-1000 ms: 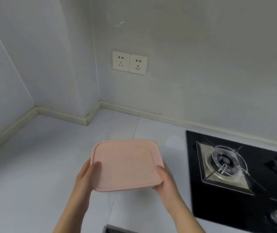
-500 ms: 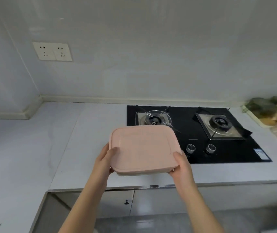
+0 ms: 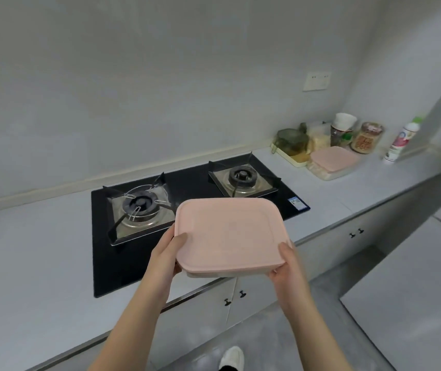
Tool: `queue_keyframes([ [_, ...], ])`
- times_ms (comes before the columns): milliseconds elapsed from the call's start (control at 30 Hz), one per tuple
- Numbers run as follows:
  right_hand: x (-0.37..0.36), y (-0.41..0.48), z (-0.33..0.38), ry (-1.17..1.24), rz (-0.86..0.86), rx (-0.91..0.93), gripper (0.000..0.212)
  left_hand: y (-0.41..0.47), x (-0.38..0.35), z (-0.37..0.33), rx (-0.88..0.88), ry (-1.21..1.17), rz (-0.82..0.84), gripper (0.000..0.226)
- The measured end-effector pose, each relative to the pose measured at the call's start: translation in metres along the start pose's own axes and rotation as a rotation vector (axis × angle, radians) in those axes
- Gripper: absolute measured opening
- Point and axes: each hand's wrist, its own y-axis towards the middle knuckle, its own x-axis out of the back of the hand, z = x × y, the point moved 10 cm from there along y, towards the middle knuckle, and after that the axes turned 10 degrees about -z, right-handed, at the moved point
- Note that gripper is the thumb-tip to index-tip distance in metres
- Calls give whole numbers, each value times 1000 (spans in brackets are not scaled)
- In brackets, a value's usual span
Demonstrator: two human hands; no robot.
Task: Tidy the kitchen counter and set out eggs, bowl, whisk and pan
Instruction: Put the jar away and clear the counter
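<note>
**Tidying step: container held in mid-air, not yet set down**

The pink-lidded container is held clear of the counter, over the front edge of the hob. It is gripped at both ends. The left hand is curled round the left edge, thumb on the lid. The right hand is wrapped round the near right corner.

Stage is judged as tidying; eggs, bowl, whisk and pan are not seen. A matching container sits far right, just beside a tray.

Next move probably calls for level carriage there and a set-down on bare counter, clear of the burners.
</note>
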Motion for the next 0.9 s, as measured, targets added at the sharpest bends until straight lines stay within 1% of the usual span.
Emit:
queue_keyframes([
  [100, 36, 30, 21, -13, -87, 42, 44, 18, -54, 5, 9, 3, 69, 34],
  [167, 54, 49, 33, -28, -125, 57, 46, 34, -85, 8, 21, -4, 94, 32],
  [300, 95, 111, 68, -54, -197, 89, 40, 80, -167, 21, 78, 2, 160, 28],
  [433, 125, 181, 121, -68, -269, 119, 41, 129, -256, 11, 97, -16, 237, 29],
  [533, 142, 224, 151, -72, -306, 137, 29, 155, -310, -2, 85, -14, 302, 25],
  [600, 157, 254, 166, -33, -335, 168, 27, 176, -347, -6, 93, 8, 327, 22],
  [767, 187, 294, 175, 2, -362, 157, 36, 201, -410, 3, 96, 102, 386, 26],
  [900, 207, 330, 180, -53, -396, 119, 42, 216, -447, 13, 87, 204, 397, 33],
])
